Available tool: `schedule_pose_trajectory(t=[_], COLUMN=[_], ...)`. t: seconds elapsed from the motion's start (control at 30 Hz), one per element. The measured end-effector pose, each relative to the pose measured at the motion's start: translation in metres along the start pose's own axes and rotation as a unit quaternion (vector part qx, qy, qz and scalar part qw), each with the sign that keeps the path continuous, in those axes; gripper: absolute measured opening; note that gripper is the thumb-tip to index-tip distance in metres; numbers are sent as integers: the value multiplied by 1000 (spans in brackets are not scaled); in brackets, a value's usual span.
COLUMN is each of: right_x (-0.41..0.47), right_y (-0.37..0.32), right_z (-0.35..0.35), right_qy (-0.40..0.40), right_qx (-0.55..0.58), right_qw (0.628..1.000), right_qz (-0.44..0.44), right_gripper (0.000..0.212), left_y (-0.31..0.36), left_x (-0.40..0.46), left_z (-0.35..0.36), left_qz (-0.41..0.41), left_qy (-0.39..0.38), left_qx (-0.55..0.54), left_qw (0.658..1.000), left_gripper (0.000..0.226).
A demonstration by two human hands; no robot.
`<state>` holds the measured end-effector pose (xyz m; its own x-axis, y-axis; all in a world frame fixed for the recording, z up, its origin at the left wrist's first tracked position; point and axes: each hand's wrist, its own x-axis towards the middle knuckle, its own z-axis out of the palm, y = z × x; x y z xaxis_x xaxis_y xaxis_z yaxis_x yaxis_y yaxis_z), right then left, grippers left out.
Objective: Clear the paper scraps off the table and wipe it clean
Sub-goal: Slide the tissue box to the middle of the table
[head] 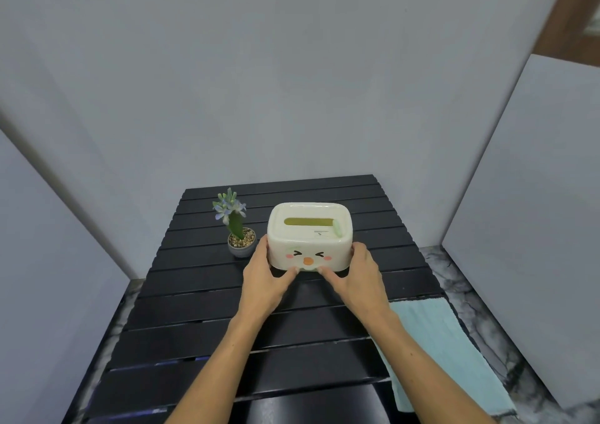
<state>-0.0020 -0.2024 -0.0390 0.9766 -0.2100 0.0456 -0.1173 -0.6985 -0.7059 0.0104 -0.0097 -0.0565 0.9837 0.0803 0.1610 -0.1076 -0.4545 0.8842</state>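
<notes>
From the head camera, a black slatted table (201,313) fills the lower middle of the view, with plain grey walls (259,66) behind and to both sides. Toward the far end of the table, at about twelve o'clock from the person, stands a cream tissue box (310,233) with a slot in its lid and a cartoon face on the near side (squinting eyes, pink cheeks, an orange nose).

The left hand (264,276) is clasped against the box's left end, thumb reaching along the bottom of the near face and fingers wrapped round the side. The right hand (355,276) mirrors it on the right end, thumb likewise along the lower front edge. Both hands are closed around the box from opposite sides, the two thumbs nearly meeting below the orange nose. Whether the box rests on the slats or is raised just clear of them cannot be told.

Just beside the box, at about nine o'clock from it, is a small grey pot (242,245) topped with pebbles, holding a green plant with pale blue flowers (231,209); the left hand's fingers are near the pot but apart from it.

At about four o'clock from the hands, a light blue cloth (444,349) lies over the table's right edge, partly on the slats and partly hanging toward the marbled floor (487,326).
</notes>
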Motion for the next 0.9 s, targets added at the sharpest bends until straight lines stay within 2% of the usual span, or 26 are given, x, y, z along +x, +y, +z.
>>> schedule_pose_trajectory(t=[0.43, 0.53, 0.63, 0.8, 0.9], right_x=[-13, -14, -13, -7, -4], right_y=[3, 4, 2, -3, -2], right_z=[-4, -11, -24, -35, -33], right_qy=[-10, -4, 1, -35, -61], right_qx=[19, 27, 42, 28, 0], right_qw=[1000, 999, 997, 993, 992], right_qz=[-6, -25, -69, -113, -112], right_gripper=[76, 86, 104, 110, 111], left_y=[3, 5, 15, 32, 32], left_x=[-10, -11, -7, 2, 1], left_z=[-8, -14, -22, -29, -26], left_qz=[-1, -2, 28, 89, 100], left_qy=[-15, -11, -11, -58, -67], left_qx=[33, 55, 73, 115, 134], left_qw=[999, 998, 997, 988, 984], left_gripper=[77, 101, 112, 110, 106])
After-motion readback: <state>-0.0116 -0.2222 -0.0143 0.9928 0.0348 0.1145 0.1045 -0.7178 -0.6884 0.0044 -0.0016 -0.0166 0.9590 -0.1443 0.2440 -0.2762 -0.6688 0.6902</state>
